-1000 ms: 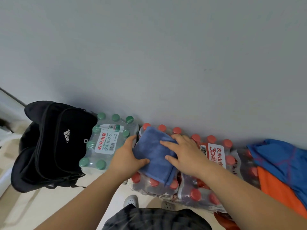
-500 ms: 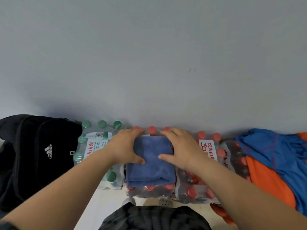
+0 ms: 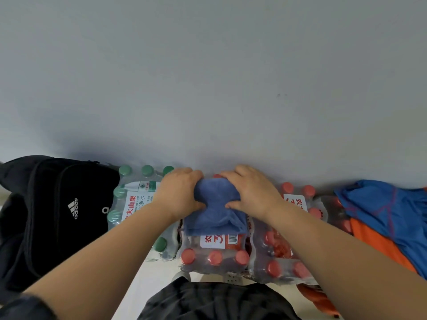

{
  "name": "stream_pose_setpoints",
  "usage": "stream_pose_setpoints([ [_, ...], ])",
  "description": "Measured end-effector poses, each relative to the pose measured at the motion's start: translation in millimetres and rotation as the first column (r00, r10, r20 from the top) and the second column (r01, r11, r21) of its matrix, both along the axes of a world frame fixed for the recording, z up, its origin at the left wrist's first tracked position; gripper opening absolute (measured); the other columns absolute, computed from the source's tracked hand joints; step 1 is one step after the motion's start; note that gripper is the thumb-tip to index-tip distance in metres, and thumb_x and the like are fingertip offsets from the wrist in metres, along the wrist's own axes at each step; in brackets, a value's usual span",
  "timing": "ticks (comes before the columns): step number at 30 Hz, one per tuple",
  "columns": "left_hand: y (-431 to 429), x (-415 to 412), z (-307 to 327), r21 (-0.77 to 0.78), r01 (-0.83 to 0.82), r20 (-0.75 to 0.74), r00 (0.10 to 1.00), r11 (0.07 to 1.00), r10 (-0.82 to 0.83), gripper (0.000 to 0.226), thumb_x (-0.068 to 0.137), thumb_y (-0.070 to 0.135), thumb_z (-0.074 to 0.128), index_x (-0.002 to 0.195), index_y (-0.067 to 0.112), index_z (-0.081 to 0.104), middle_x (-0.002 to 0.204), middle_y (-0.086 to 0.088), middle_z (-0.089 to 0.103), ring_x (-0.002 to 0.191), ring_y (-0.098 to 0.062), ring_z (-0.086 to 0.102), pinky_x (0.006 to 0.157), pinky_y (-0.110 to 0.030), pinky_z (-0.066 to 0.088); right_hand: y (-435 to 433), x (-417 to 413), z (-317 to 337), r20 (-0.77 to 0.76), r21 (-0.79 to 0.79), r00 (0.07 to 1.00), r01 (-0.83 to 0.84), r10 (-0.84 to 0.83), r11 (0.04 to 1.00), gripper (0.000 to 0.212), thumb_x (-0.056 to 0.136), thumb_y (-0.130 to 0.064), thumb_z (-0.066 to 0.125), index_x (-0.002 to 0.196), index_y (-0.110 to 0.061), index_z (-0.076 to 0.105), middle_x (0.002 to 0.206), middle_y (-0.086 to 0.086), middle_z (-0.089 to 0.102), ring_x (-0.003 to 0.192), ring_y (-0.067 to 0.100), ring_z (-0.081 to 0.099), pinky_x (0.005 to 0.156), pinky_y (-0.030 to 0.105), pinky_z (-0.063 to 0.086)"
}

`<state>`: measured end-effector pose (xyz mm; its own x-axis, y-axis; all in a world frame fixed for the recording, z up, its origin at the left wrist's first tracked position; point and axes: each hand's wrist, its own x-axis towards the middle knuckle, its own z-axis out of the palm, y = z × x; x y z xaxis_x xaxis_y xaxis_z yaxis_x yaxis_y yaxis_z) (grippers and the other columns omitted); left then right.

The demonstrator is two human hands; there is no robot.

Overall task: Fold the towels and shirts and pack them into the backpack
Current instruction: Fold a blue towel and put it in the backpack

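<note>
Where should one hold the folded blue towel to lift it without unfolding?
Take the blue towel by its two side edges, left hand from the left, right hand from the right, as now. It lies in loose folded layers, so clamping both sides holds them together.

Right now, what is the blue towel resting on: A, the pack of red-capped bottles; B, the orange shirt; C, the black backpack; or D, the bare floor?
A: the blue towel lies on the pack of red-capped bottles, gripped by the left hand and right hand.
</note>
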<state>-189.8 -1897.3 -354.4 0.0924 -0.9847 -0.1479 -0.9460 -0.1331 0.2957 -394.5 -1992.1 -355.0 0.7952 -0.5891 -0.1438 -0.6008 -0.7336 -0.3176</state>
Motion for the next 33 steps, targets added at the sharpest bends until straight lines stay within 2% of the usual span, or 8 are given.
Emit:
stream_pose_setpoints([
  [7,21,-4,3,-0.228,0.143,0.103,0.987,0.963,-0.122,0.04,0.066,0.042,0.065,0.097,0.018,0.065,0.097,-0.001,0.064,0.084,-0.029,0.061,0.076,-0.039,0.051,22,-20,4,0.147,-0.082,0.989,0.034,-0.021,0.996,0.062,0.079,-0.047,0.074,0.134,-0.024,0.055,0.12,-0.005,0.05,0.111,0.019,0.048,0.098,0.036,0.045],
  [11,69,-15,-13,-0.231,0.233,0.118,0.97,0.945,-0.211,0.057,0.079,0.054,0.066,0.124,0.018,0.062,0.131,-0.005,0.063,0.117,-0.026,0.06,0.103,-0.043,0.048,57,-47,-6,0.197,-0.156,0.979,-0.026,0.057,0.987,0.057,0.088,-0.054,0.061,0.134,-0.02,0.057,0.132,-0.003,0.054,0.121,0.018,0.05,0.104,0.036,0.043],
  [16,100,-14,-33,-0.09,0.229,0.14,0.966,0.969,-0.215,0.07,0.095,0.066,0.038,0.152,0.025,0.039,0.163,0.002,0.027,0.151,-0.019,0.024,0.122,-0.045,0.02,89,-68,-25,0.223,-0.167,0.974,0.001,0.037,0.986,0.052,0.095,-0.048,0.051,0.139,-0.021,0.058,0.143,-0.005,0.057,0.131,0.014,0.05,0.109,0.037,0.04],
  [20,104,-17,-32,-0.107,0.189,0.051,0.982,0.976,-0.184,0.06,0.098,0.062,0.033,0.145,0.029,0.049,0.161,0.006,0.03,0.15,-0.016,0.025,0.122,-0.044,0.018,101,-70,-31,0.235,-0.166,0.972,0.014,0.026,0.986,0.044,0.097,-0.041,0.052,0.135,-0.022,0.064,0.141,-0.008,0.059,0.133,0.009,0.051,0.109,0.034,0.041],
  [24,80,-29,-16,-0.204,0.067,-0.02,0.997,0.977,-0.073,0.046,0.097,0.053,0.034,0.11,0.025,0.068,0.143,0.002,0.056,0.135,-0.021,0.049,0.116,-0.045,0.03,108,-66,-29,0.161,-0.184,0.987,0.006,0.024,0.983,0.045,0.098,-0.043,0.046,0.133,-0.023,0.065,0.141,-0.009,0.059,0.133,0.009,0.052,0.107,0.036,0.045],
  [28,50,-48,-12,-0.059,0.081,0.022,0.997,0.995,-0.079,0.064,0.097,0.057,0.014,0.154,0.032,0.029,0.163,0.004,0.026,0.151,-0.019,0.021,0.122,-0.053,0.01,110,-65,-27,0.134,-0.192,0.991,0.002,0.024,0.981,0.046,0.098,-0.044,0.046,0.133,-0.022,0.065,0.141,-0.009,0.059,0.135,0.01,0.05,0.11,0.034,0.036],
  [30,45,-53,-21,0.028,0.089,0.065,0.994,0.996,-0.09,0.069,0.094,0.06,0.001,0.158,0.035,0.009,0.167,0.007,0.008,0.154,-0.018,0.005,0.122,-0.054,-0.001,110,-68,-29,0.158,-0.189,0.987,-0.003,0.034,0.982,0.045,0.098,-0.042,0.047,0.133,-0.022,0.065,0.142,-0.008,0.059,0.135,0.01,0.05,0.11,0.032,0.032],
  [33,50,-55,-35,0.041,0.07,0.119,0.99,0.997,-0.075,0.067,0.095,0.059,-0.001,0.158,0.035,0.002,0.167,0.007,0.004,0.154,-0.019,-0.001,0.121,-0.054,-0.006,105,-72,-28,0.296,-0.103,0.955,0.046,-0.013,0.994,0.04,0.098,-0.039,0.05,0.13,-0.022,0.067,0.139,-0.009,0.061,0.131,0.01,0.053,0.108,0.037,0.042],
])
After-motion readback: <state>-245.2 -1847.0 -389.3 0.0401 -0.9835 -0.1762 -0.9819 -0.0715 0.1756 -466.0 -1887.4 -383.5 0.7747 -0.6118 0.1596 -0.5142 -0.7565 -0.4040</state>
